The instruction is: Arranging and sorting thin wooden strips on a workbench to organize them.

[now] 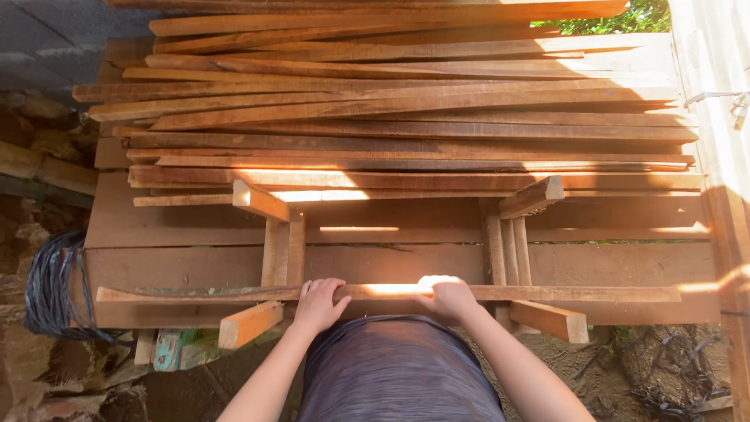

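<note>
Both hands are gripping one long thin wooden strip point(234, 294) lying crosswise at the near edge of the workbench point(156, 266): the left hand point(319, 303) is curling its fingers over it, the right hand point(448, 297) closing on it in bright sun. Beyond, upright wooden blocks point(283, 250) are standing, and farther back a stack of wooden slats point(406, 117) is lying.

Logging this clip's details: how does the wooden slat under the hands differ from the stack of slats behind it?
The near slat lies alone across short crosspieces, gripped by the left hand and right hand; the stacked slats lie piled, overlapping and untouched. Both are long, thin, reddish-brown wood.
</note>
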